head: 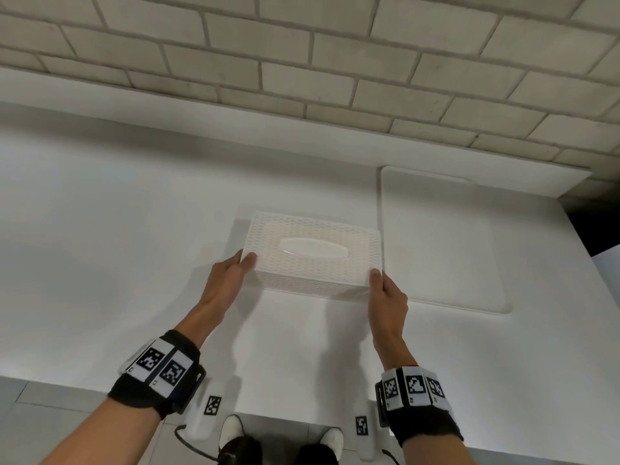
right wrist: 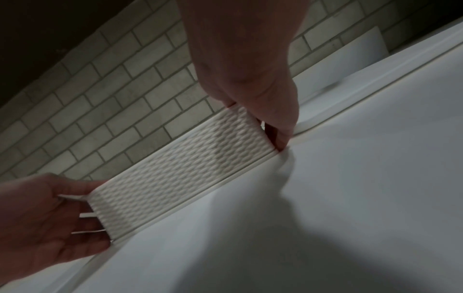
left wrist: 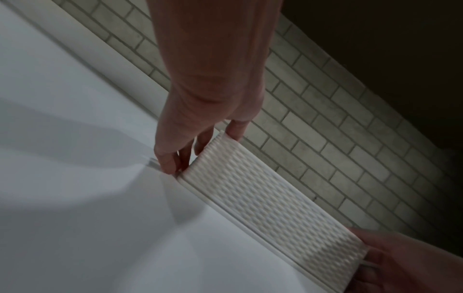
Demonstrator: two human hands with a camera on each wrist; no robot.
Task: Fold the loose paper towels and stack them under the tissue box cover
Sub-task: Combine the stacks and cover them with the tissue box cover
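A white tissue box cover [head: 312, 260] with a woven texture and an oval slot on top sits in the middle of the white counter [head: 117, 246]. My left hand [head: 231, 273] grips its left end, thumb on the near top corner and fingers down the end wall. My right hand [head: 385, 293] grips the right end the same way. In the left wrist view my left hand [left wrist: 203, 146] holds the cover [left wrist: 270, 200], its lower rim at the counter. In the right wrist view my right hand [right wrist: 258, 121] clasps the cover [right wrist: 180, 174]. No paper towels show; what lies under the cover is hidden.
A flat white board [head: 443, 236] lies on the counter just right of the cover. A pale brick wall [head: 302, 62] runs behind. The counter's front edge [head: 302, 411] is close to my body, and its right edge drops off past the board.
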